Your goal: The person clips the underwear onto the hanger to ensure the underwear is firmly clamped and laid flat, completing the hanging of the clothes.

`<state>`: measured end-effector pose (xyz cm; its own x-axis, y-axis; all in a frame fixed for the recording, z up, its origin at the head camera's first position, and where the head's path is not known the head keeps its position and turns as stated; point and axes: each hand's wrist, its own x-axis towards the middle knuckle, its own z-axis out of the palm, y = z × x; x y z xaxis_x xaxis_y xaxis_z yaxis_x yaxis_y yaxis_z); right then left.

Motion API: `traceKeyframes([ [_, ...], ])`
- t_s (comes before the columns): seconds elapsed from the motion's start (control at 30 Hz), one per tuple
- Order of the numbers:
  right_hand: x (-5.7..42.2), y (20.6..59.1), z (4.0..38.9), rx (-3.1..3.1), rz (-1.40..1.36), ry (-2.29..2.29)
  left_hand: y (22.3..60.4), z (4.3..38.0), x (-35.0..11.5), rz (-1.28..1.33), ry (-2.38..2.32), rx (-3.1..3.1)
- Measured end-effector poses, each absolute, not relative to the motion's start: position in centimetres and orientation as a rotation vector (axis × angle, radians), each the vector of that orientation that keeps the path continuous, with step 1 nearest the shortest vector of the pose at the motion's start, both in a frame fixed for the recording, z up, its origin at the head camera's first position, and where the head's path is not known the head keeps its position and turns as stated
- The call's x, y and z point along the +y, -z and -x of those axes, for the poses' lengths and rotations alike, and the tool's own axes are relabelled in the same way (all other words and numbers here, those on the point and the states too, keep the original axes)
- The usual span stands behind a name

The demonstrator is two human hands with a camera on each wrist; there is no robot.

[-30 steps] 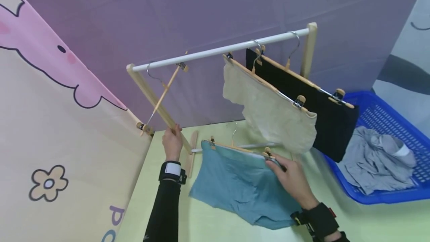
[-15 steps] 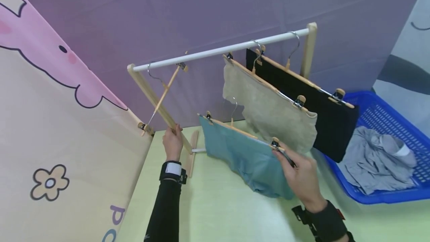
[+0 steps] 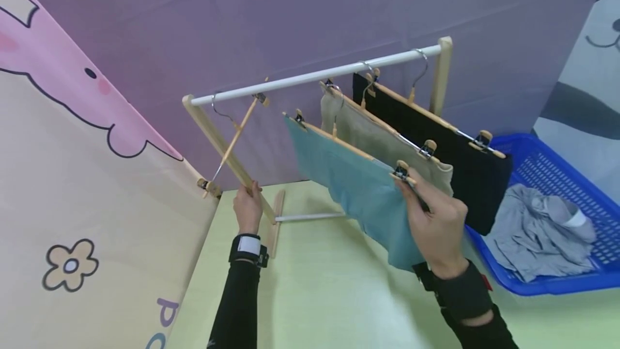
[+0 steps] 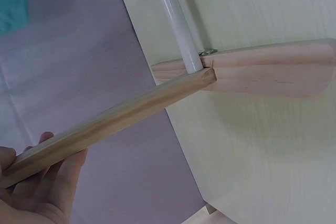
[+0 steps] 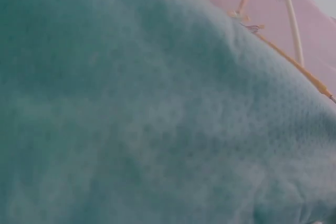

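Note:
My left hand (image 3: pixel 248 209) grips the left wooden post (image 3: pixel 213 131) of a small clothes rack; the left wrist view shows its fingers around the post (image 4: pixel 121 114). With my right hand (image 3: pixel 438 222) I hold a clip hanger (image 3: pixel 356 151) by its right end, at the clip. Teal boxer briefs (image 3: pixel 346 182) hang from its two clips, raised off the table. The hanger's metal hook points up, below the rack's white bar (image 3: pixel 310 77), and overlaps the beige briefs (image 3: pixel 358 117) behind. Teal cloth (image 5: pixel 131 103) fills most of the right wrist view, hiding that hand.
Beige briefs and a black garment (image 3: pixel 436 144) hang on clip hangers at the bar's right. A bare clip hanger (image 3: pixel 242 121) hangs at its left. To the right stands a blue basket (image 3: pixel 571 176) with grey clothing (image 3: pixel 542 236). A wall is close on the left.
My right hand has lifted the hanger with the teal boxer briefs up from the table towards the bar, in front of the beige briefs. My left hand keeps its hold on the post.

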<state>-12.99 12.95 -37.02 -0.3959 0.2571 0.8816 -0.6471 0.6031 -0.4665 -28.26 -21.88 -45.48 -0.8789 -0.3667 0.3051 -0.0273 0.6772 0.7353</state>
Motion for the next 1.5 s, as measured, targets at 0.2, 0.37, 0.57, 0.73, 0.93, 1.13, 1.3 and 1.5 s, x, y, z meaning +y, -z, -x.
traceKeyframes([
  [0.2, 12.2, 34.5, 14.0, -1.677, -0.328, -0.986, 45.4, 28.1, -22.0, -0.318, 1.08, -2.459],
  [0.37, 11.5, 33.0, 14.3, -1.627, -0.302, -0.991, 45.6, 28.2, -22.1, -0.285, 1.057, -2.432],
  [0.57, 11.2, 31.3, 14.8, -1.644, -0.277, -0.974, 45.7, 28.3, -22.0, -0.27, 1.042, -2.434],
  [0.73, 10.7, 30.5, 15.6, -1.686, -0.275, -0.964, 45.7, 28.2, -21.9, -0.273, 1.063, -2.43],
  [0.93, 10.1, 31.0, 16.0, -1.744, -0.315, -0.927, 45.7, 28.2, -21.9, -0.272, 1.076, -2.44],
  [1.13, 10.0, 32.6, 15.8, -1.832, -0.346, -0.889, 45.6, 28.3, -21.8, -0.281, 1.088, -2.433],
  [1.3, 10.0, 33.5, 15.4, -1.868, -0.338, -0.942, 45.7, 28.4, -21.8, -0.289, 1.086, -2.431],
  [1.5, 10.1, 34.6, 14.5, -1.929, -0.387, -0.986, 45.7, 28.3, -22.0, -0.29, 1.088, -2.429],
])
